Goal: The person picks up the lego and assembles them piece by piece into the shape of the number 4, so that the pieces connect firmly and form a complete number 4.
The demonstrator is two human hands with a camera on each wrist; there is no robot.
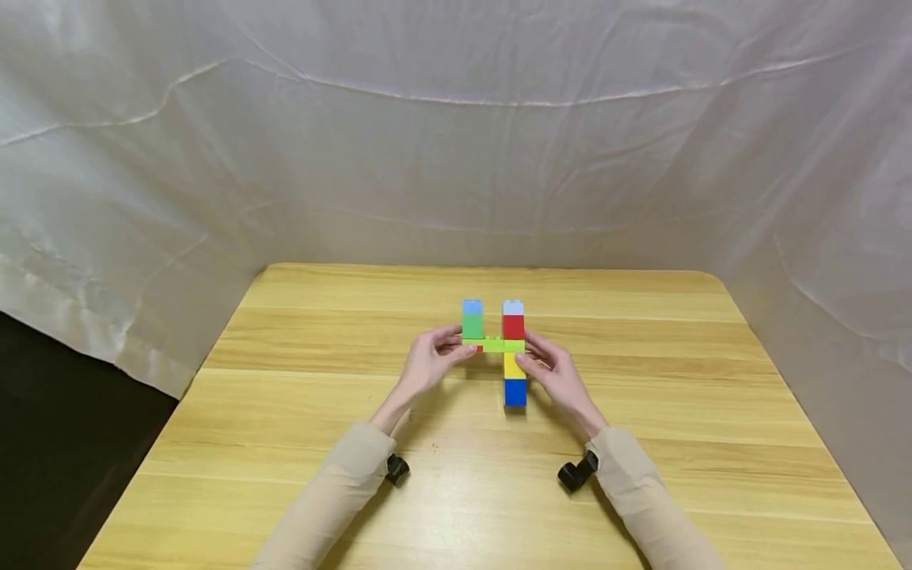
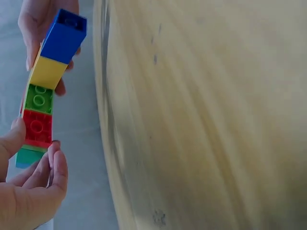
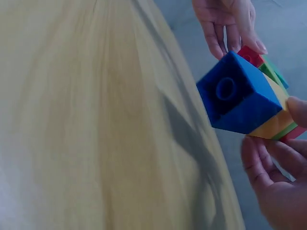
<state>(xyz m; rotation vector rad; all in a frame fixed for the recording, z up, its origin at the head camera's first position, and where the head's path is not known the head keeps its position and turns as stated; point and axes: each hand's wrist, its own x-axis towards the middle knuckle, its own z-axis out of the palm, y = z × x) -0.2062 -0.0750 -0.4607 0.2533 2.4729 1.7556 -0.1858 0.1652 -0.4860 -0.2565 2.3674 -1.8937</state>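
Note:
Both hands hold one joined build of toy building bricks. A lime-green bar links two columns. The left column has a light-blue brick on a green brick, with a red brick under the bar. On the right, a pale-blue brick and a red brick stand over the bar, a yellow brick and a dark-blue brick below it. My left hand pinches the build's left end around the red brick. My right hand grips the right column by the yellow brick.
The build is held over a light wooden table. Pale hanging sheets enclose its back and sides. A dark area lies past the left edge. Black wrist cameras sit at both sleeves.

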